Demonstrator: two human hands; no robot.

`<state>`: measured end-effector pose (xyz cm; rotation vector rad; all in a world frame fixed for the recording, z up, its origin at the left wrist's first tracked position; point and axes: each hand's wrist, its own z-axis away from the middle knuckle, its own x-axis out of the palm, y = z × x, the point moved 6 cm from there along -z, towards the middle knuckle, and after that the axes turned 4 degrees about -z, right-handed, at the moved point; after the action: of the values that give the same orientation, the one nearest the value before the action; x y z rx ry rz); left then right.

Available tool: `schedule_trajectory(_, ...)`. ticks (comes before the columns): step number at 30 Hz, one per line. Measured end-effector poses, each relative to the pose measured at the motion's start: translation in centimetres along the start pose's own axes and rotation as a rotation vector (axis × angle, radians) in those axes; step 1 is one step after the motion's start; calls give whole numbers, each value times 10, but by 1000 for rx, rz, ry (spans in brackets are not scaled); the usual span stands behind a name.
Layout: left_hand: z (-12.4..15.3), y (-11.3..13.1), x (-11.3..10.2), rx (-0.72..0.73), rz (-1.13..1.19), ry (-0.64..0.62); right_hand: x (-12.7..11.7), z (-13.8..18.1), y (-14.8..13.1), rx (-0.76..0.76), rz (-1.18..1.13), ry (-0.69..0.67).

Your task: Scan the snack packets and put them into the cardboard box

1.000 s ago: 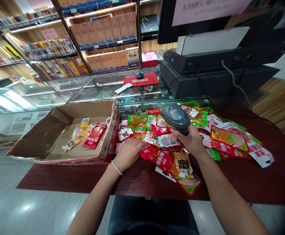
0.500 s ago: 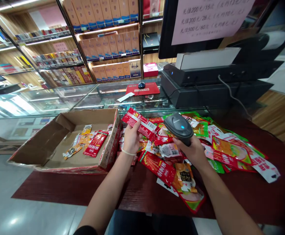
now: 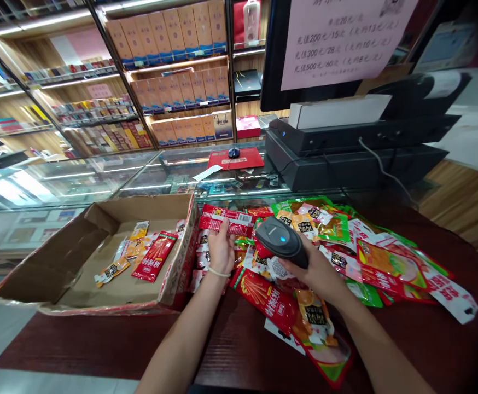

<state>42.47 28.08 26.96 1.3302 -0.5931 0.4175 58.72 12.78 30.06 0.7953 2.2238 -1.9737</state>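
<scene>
So I'm standing by this dark red worktop (image 3: 231,350) and it's pretty packed. Biggest thing on it is a cardboard box (image 3: 46,276), parked at the far left corner, top off, with a handful of packets inside. My guess is it sits there so it's within easy reach of the left side.

Next to it there's a messy pile of snack packets (image 3: 337,227), running from the box's right wall along the far edge, with a few trailing toward the near edge. Looks spread out so single packs are easy to grab.

The right hand (image 3: 315,268) has a scanner (image 3: 282,241) gripped over the middle of the pile, nose aimed off to the left. Fingers seem curled round the handle, though most are hidden underneath. Forearm comes up diagonally from the near edge.

The left hand (image 3: 221,251) pinches a red packet (image 3: 234,216) up above the pile's left end, near the far edge and just beside the box. Thumb's across the front, other fingers mostly behind, wrist upright.

Smallest bit: the barcode (image 3: 245,218), on the end nearest the scanner. I'd say the pack's held long-ways and by its lower edge to keep that uncovered.
</scene>
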Motion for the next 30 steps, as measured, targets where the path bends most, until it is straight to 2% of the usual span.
schedule_trajectory(6, -1, -1, 0, 23, -36, -11, -2, 2, 8, 13, 68, 22)
schedule_trajectory(12, -4, -4, 1, 45, -4, -38, -3, 1, 4, -12, 44, 21)
schedule_trajectory(15, 0, -2, 9, 26, 13, -30, -6, 1, 2, -46, 40, 59)
schedule_trajectory(17, 11, 9, 18, 57, 18, -33, -10, 0, 1, -65, 40, 95)
schedule_trajectory(19, 30, 32, 27, 151, -31, -53, -13, 0, 3, -61, 40, 145)
schedule_trajectory(22, 68, 86, 31, 391, -333, -79, -17, 0, 6, -29, 27, 206)
schedule_trajectory(26, 113, 175, 15, 932, -849, 8, -16, 0, 5, -17, 20, 206)
schedule_trajectory(28, 116, 208, -1, 1118, -1066, 63, -14, 0, 2, -23, 33, 210)
schedule_trajectory(30, 104, 231, -21, 1191, -1298, 96, -13, 0, -1, -21, 41, 217)
